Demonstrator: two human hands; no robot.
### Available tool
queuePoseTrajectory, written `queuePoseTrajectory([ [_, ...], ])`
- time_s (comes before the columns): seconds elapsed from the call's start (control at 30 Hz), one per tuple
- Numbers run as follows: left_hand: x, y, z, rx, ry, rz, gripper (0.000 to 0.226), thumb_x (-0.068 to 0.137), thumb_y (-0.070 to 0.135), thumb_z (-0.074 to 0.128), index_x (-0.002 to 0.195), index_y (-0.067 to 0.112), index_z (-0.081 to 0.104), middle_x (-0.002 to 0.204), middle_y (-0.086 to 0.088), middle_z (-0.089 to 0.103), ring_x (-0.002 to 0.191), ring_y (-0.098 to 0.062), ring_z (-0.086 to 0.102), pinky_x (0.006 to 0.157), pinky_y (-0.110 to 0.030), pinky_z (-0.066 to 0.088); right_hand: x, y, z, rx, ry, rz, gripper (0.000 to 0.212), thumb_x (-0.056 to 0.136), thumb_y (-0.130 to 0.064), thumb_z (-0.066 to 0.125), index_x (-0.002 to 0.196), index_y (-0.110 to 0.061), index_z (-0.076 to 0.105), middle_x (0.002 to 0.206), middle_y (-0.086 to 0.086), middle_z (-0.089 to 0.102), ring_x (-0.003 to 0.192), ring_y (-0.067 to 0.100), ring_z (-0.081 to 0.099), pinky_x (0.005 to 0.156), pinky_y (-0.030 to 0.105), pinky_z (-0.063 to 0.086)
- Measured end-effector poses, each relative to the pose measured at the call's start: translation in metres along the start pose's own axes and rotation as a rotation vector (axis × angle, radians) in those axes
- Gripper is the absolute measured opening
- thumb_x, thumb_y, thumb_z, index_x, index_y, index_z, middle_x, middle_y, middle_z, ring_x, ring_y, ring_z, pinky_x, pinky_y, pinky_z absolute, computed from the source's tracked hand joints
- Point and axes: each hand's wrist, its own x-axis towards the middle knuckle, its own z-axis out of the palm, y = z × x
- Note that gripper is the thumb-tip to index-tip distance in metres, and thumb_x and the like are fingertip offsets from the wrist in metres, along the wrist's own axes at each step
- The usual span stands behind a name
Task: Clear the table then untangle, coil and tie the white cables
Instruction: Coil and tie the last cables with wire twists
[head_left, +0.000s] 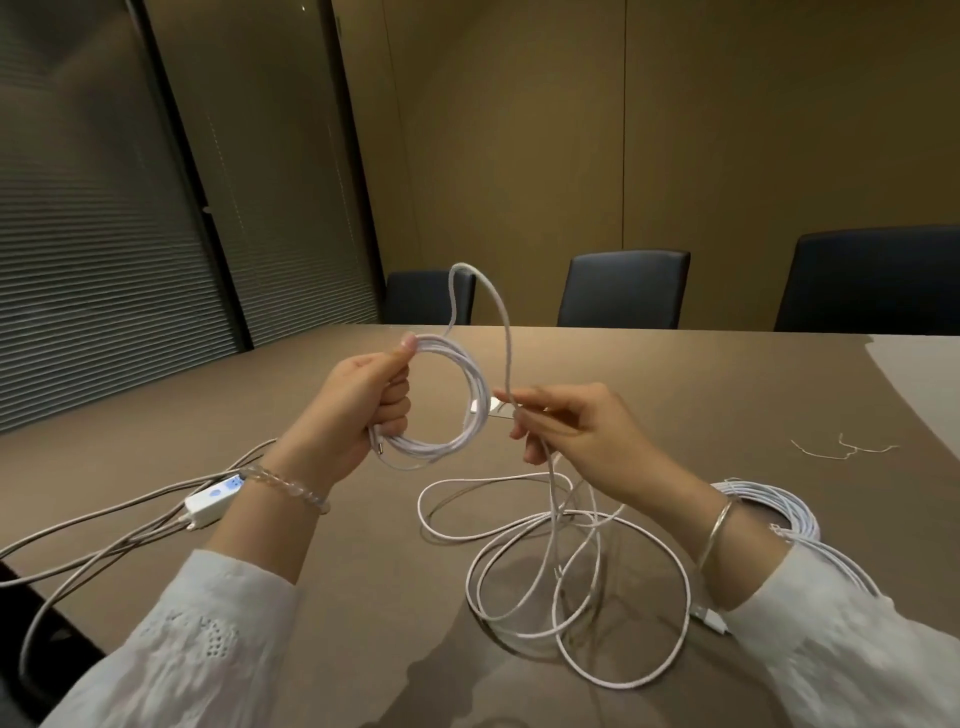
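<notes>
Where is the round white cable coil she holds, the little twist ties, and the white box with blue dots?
Round white cable coil (480, 395), head view, right curve.
Twist ties (844, 451), head view, middle.
White box (210, 503), head view, top.

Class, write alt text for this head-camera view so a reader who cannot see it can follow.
A person's left hand grips a small coil of white cable above a brown table, while the right hand pinches the strand feeding it. Loose cable loops lie below, a finished coil sits beside the right wrist.

Office meeting room: long brown conference table (675, 374), dark chairs (623, 288) along far side, blinds (104, 260) at left, panelled wall (675, 130) behind
</notes>
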Motion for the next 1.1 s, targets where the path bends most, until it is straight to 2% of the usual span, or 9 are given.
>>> queuePoseTrajectory([
  [0.2,-0.004,-0.011,0.014,0.092,0.019,-0.012,0.043,0.09,0.039,0.063,0.057,0.021,0.043,0.052,0.004,0.027,0.042,-0.009,0.023,0.037,-0.019,0.028,0.002,-0.009,0.007,-0.463,-0.055,-0.182,0.02,0.084,-0.016,0.074,0.103,-0.019,0.077,0.09,-0.004,0.075,0.072,0.003,0.063,0.071,0.017,0.05],
  [0.37,-0.009,-0.005,0.019,0.105,-0.197,-0.193,0.054,0.072,0.065,0.069,0.063,0.017,0.045,0.055,0.003,0.024,0.045,-0.01,0.021,0.044,-0.02,0.026,0.003,-0.009,0.01,-0.73,0.002,-0.207,0.016,0.085,-0.025,0.074,0.1,-0.024,0.078,0.093,-0.005,0.075,0.079,0.009,0.063,0.076,0.03,0.052],
  [0.47,-0.012,-0.007,0.023,0.257,-0.219,-0.21,0.049,0.072,0.055,0.077,0.069,0.016,0.048,0.057,0.003,0.028,0.047,-0.01,0.023,0.044,-0.02,0.027,0.005,-0.01,0.009,-0.748,0.128,-0.248,0.012,0.083,-0.023,0.075,0.094,-0.019,0.077,0.085,-0.002,0.074,0.073,0.013,0.064,0.072,0.036,0.054],
  [0.6,-0.014,-0.014,0.026,0.327,-0.285,-0.205,0.019,0.083,0.026,0.074,0.071,0.014,0.066,0.059,0.001,0.029,0.049,-0.01,0.024,0.044,-0.021,0.027,0.006,-0.01,0.012,-0.644,0.195,-0.155,0.011,0.082,-0.025,0.076,0.085,-0.015,0.074,0.077,-0.004,0.07,0.066,0.01,0.06,0.066,0.029,0.053],
  [0.7,-0.013,-0.016,0.026,0.302,-0.18,-0.127,0.013,0.093,0.009,0.061,0.083,0.002,0.065,0.057,0.0,0.036,0.047,-0.011,0.03,0.042,-0.02,0.03,0.01,-0.009,0.009,-0.13,0.215,0.13,0.011,0.089,-0.013,0.064,0.084,-0.006,0.071,0.073,0.005,0.069,0.062,0.021,0.065,0.061,0.033,0.055],
  [0.77,-0.012,-0.016,0.027,0.362,-0.1,-0.066,0.014,0.093,0.011,0.062,0.094,-0.002,0.066,0.057,0.001,0.043,0.047,-0.012,0.035,0.042,-0.021,0.035,0.011,-0.009,0.004,0.114,0.186,0.259,0.026,0.097,-0.022,0.053,0.087,-0.004,0.07,0.08,0.007,0.07,0.062,0.026,0.066,0.059,0.032,0.054],
  [0.83,-0.011,-0.016,0.028,0.394,-0.068,-0.032,0.013,0.094,0.012,0.06,0.094,0.0,0.066,0.057,0.001,0.043,0.048,-0.013,0.037,0.043,-0.02,0.036,0.011,-0.007,0.0,0.003,0.125,0.261,0.032,0.095,-0.041,0.055,0.09,-0.013,0.07,0.088,0.002,0.072,0.064,0.02,0.069,0.059,0.028,0.054],
  [1.0,-0.006,-0.017,0.032,0.013,-0.112,-0.153,0.027,0.094,0.005,0.047,0.071,0.016,0.039,0.058,0.002,0.026,0.049,-0.011,0.022,0.046,-0.023,0.023,0.008,0.001,0.004,-0.327,0.141,0.111,0.016,0.079,-0.024,0.079,0.091,-0.022,0.069,0.086,-0.008,0.068,0.074,0.013,0.065,0.068,0.03,0.057],
  [1.1,-0.002,-0.024,0.038,-0.216,-0.136,-0.243,0.029,0.088,0.006,0.043,0.062,0.018,0.036,0.057,0.002,0.027,0.046,-0.011,0.022,0.046,-0.023,0.02,0.007,0.002,0.005,-0.483,0.176,0.008,0.021,0.077,-0.022,0.08,0.092,-0.02,0.065,0.09,-0.009,0.061,0.078,0.004,0.055,0.068,0.015,0.046],
])
